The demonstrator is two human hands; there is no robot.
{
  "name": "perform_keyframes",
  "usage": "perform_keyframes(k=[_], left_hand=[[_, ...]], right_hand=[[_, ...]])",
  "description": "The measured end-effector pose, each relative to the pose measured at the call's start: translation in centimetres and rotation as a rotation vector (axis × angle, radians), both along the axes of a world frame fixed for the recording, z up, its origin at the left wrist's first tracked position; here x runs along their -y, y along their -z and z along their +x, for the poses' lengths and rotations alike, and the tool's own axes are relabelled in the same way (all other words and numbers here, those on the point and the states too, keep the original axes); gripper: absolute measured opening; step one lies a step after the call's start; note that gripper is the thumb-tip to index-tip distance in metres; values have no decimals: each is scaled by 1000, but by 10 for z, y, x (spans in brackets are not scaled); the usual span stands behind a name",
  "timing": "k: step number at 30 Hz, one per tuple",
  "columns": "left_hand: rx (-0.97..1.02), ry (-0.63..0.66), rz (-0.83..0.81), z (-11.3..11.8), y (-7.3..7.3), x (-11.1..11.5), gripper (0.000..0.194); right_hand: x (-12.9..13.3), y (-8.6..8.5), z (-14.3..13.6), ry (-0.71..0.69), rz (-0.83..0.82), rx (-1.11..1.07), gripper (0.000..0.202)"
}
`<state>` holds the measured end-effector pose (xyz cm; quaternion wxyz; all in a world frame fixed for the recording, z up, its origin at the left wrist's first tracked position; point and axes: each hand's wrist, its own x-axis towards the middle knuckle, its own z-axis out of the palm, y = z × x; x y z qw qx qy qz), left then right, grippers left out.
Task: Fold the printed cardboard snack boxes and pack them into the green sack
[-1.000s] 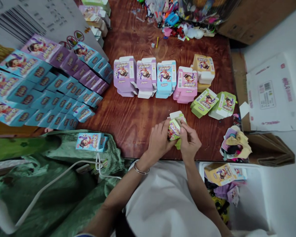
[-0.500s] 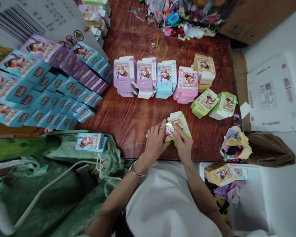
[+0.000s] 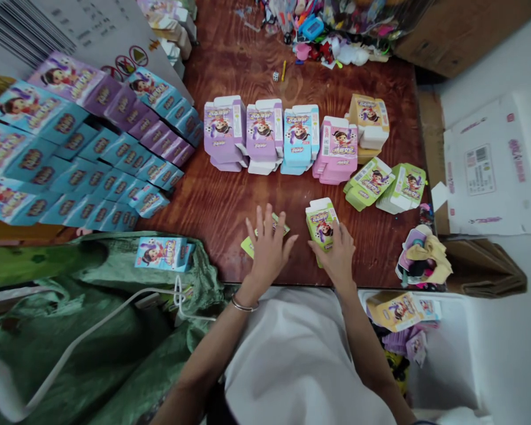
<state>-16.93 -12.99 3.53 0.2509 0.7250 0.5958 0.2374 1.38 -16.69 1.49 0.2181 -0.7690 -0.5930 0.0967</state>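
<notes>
My left hand (image 3: pixel 268 248) lies with fingers spread over a flat green printed carton (image 3: pixel 249 246) on the table, covering most of it. To its right, my right hand (image 3: pixel 336 254) has thumb and fingers on either side of the near end of a small green carton stack (image 3: pixel 321 215), whose white end flap points away from me. Beyond my right hand lie two more green carton stacks (image 3: pixel 369 182) (image 3: pixel 407 186). A row of purple (image 3: pixel 223 127), blue (image 3: pixel 300 139) and pink (image 3: pixel 336 147) carton stacks stands further back.
Blue and purple boxes (image 3: pixel 101 147) are piled at the left. An orange carton stack (image 3: pixel 369 118) stands back right. Small toys (image 3: pixel 314 47) heap at the far edge. Below right is a white bin (image 3: pixel 451 354); a green sack (image 3: pixel 92 330) hangs lower left.
My hands have moved apart. The green carton they were both on now lies under my left hand, further left, and my left fingers have spread. My right hand has stayed by the green stack.
</notes>
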Motion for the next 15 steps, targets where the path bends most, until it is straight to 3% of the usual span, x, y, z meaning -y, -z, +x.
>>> perform_keyframes(k=[3, 6, 8, 12, 15], left_hand=[[477, 44, -131, 25, -10, 6, 58], [997, -39, -463, 48, -20, 9, 67], [1265, -43, -674, 54, -27, 9, 72], [1452, 88, -953, 43, -32, 5, 70], [1403, 116, -998, 25, -25, 6, 79]], right_hand=[[3, -13, 1, 50, 94, -138, 87], [15, -32, -7, 78, 197, -261, 81], [26, -44, -18, -10, 192, -351, 73], [31, -61, -34, -246, 127, -346, 48], [14, -69, -28, -253, 303, -249, 32]])
